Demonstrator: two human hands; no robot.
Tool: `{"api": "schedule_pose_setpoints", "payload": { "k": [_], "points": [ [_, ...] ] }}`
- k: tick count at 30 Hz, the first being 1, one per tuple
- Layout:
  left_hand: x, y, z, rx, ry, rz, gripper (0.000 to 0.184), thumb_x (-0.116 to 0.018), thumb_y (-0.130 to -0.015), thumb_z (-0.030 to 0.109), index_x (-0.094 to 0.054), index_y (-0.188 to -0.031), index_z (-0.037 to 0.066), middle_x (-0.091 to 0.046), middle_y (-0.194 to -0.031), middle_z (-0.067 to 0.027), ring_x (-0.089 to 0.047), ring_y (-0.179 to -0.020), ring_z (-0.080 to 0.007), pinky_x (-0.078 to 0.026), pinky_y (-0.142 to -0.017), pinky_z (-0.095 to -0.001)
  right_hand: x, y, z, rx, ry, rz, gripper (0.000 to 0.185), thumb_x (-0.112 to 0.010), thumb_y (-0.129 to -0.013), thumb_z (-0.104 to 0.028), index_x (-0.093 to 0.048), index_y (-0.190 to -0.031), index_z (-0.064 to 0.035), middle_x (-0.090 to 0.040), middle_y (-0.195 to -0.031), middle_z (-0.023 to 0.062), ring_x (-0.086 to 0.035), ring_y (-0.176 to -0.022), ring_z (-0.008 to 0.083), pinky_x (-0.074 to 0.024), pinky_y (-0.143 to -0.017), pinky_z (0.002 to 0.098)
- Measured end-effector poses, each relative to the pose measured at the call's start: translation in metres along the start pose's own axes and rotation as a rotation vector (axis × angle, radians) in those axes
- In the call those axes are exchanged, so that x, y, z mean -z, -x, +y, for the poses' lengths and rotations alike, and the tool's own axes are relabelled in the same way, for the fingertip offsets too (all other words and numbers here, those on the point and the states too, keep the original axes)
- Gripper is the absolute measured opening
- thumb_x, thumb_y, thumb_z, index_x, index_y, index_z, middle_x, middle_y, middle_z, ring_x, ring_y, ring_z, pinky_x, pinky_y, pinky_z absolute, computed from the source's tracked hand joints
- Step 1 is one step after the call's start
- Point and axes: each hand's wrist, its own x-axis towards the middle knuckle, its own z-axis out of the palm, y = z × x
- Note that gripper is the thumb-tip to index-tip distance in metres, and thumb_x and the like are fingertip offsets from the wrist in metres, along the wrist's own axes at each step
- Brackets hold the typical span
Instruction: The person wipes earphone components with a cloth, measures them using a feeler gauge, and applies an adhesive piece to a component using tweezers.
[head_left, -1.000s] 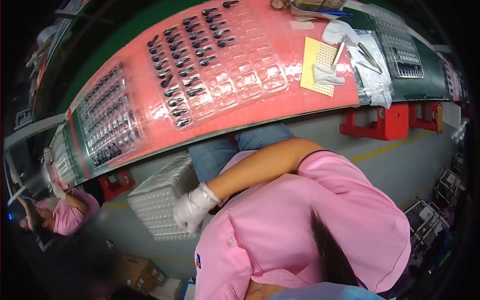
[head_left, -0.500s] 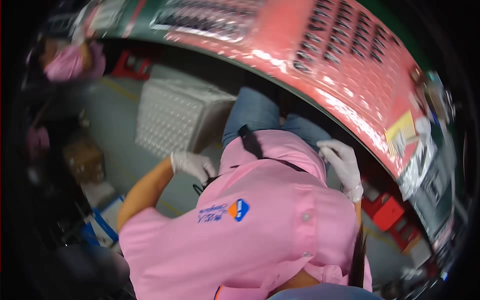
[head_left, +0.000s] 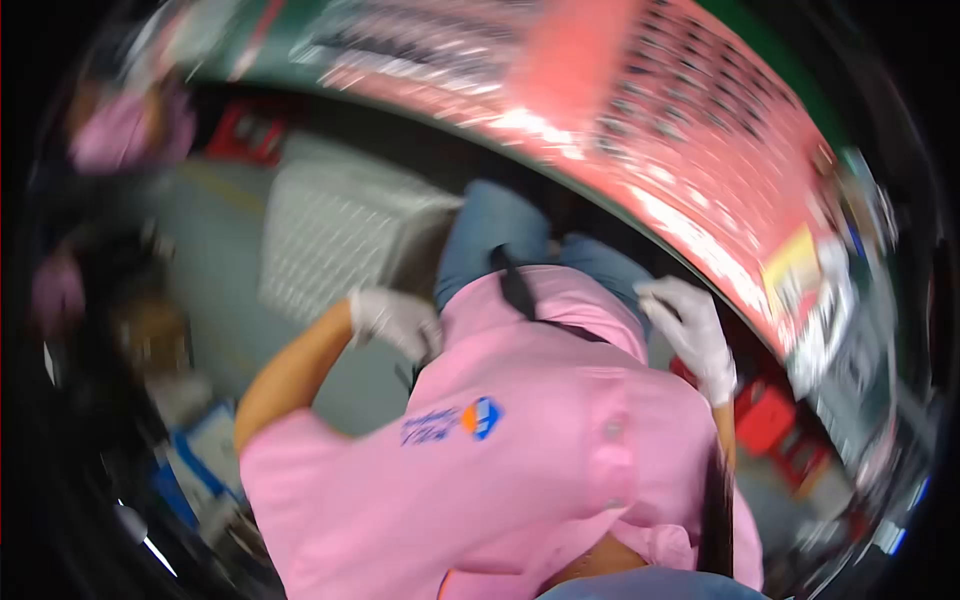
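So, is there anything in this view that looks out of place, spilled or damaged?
Nothing looks plainly spilled or damaged, though blur hides small details. Slightly odd is the black strap at the waist of the pink shirt: one end seems to hang loose towards the blue jeans, instead of following the waist.

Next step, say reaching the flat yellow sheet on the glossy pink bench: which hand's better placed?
Right, likely: the white-gloved right hand is near the edge of the glossy pink bench, closer to the flat yellow sheet. The white-gloved left hand is at the waist of the pink cloth shirt.
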Motion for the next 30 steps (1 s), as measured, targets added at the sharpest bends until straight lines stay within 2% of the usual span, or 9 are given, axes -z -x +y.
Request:
{"api": "schedule_pose_setpoints", "payload": {
  "k": [5,9,11,13,15,18,24,27,30],
  "points": [
    [0.000,-0.020,-0.016,-0.024,0.020,-0.206,0.030,-0.070,-0.081,0.018,-0.069,-0.102,-0.003,-0.072,-0.093,-0.0037,-0.061,-0.086,-0.0093,-0.050,-0.081,-0.0283,0.051,0.034,0.007,0.013,0.044,0.687,0.018,-0.064,-0.088,-0.004,-0.067,-0.104,0.0012,-0.067,-0.091,0.0085,-0.061,-0.079,0.0145,-0.0489,-0.074,0.0278],
    [0.027,0.001,0.069,0.054,-0.178,0.013,0.028,-0.067,-0.084,0.019,-0.069,-0.099,-0.003,-0.073,-0.091,-0.0072,-0.064,-0.081,-0.0125,-0.051,-0.077,-0.0293,0.087,0.065,0.047,-0.101,0.177,1.079,0.020,-0.065,-0.087,-0.005,-0.066,-0.106,-0.0002,-0.065,-0.094,0.0088,-0.061,-0.082,0.0152,-0.0490,-0.076,0.0272],
    [0.040,0.003,0.108,0.088,-0.604,0.159,0.026,-0.066,-0.085,0.021,-0.069,-0.098,-0.002,-0.073,-0.089,-0.0091,-0.065,-0.077,-0.0140,-0.052,-0.073,-0.0284,0.095,0.077,0.063,-0.146,0.324,1.081,0.021,-0.067,-0.085,-0.005,-0.065,-0.106,-0.0013,-0.063,-0.096,0.0090,-0.060,-0.085,0.0173,-0.0489,-0.077,0.0280],
    [0.031,0.006,0.184,0.080,-0.598,0.441,0.023,-0.066,-0.085,0.019,-0.070,-0.098,0.000,-0.072,-0.086,-0.0108,-0.068,-0.073,-0.0163,-0.053,-0.069,-0.0269,0.098,0.080,0.068,-0.167,0.399,1.086,0.022,-0.068,-0.084,-0.005,-0.065,-0.106,-0.0019,-0.062,-0.097,0.0092,-0.060,-0.086,0.0183,-0.0488,-0.077,0.0284],
    [0.024,-0.008,0.220,-0.227,-0.496,0.610,0.021,-0.065,-0.085,0.012,-0.068,-0.102,0.000,-0.071,-0.086,-0.0108,-0.069,-0.075,-0.0153,-0.053,-0.070,-0.0260,0.099,0.080,0.072,-0.163,0.504,1.057,0.021,-0.068,-0.083,-0.004,-0.065,-0.104,-0.0025,-0.060,-0.098,0.0097,-0.060,-0.088,0.0208,-0.0491,-0.078,0.0302],
    [0.016,-0.045,0.267,-0.578,-0.492,0.614,0.022,-0.064,-0.088,0.006,-0.065,-0.107,-0.004,-0.071,-0.095,-0.0119,-0.069,-0.083,-0.0166,-0.054,-0.074,-0.0284,0.094,0.082,0.086,-0.165,0.557,1.053,0.020,-0.069,-0.082,-0.003,-0.065,-0.102,-0.0027,-0.059,-0.098,0.0100,-0.060,-0.090,0.0223,-0.0491,-0.079,0.0316],
    [0.009,-0.129,0.317,-0.691,-0.412,0.541,0.027,-0.064,-0.089,0.006,-0.063,-0.114,-0.002,-0.069,-0.104,-0.0121,-0.068,-0.089,-0.0167,-0.053,-0.076,-0.0276,0.097,0.082,0.067,0.014,0.662,1.104,0.018,-0.069,-0.081,-0.001,-0.064,-0.099,-0.0007,-0.063,-0.097,0.0111,-0.062,-0.086,0.0237,-0.0503,-0.077,0.0316],
    [0.004,-0.164,0.336,-0.945,-0.552,0.687,0.036,-0.065,-0.089,0.008,-0.059,-0.124,0.002,-0.065,-0.117,-0.0133,-0.066,-0.098,-0.0170,-0.053,-0.077,-0.0274,0.092,0.076,0.028,0.105,0.447,0.997,0.017,-0.069,-0.082,-0.001,-0.065,-0.098,0.0001,-0.065,-0.095,0.0113,-0.062,-0.079,0.0218,-0.0503,-0.072,0.0293],
    [-0.002,-0.174,0.348,-1.196,-1.083,0.897,0.049,-0.068,-0.087,0.007,-0.052,-0.133,0.005,-0.062,-0.122,-0.0119,-0.063,-0.104,-0.0171,-0.053,-0.078,-0.0271,0.092,0.079,0.006,0.154,0.259,0.902,0.016,-0.068,-0.083,0.000,-0.065,-0.098,0.0008,-0.066,-0.093,0.0103,-0.061,-0.073,0.0183,-0.0496,-0.068,0.0264]
  ]
}}
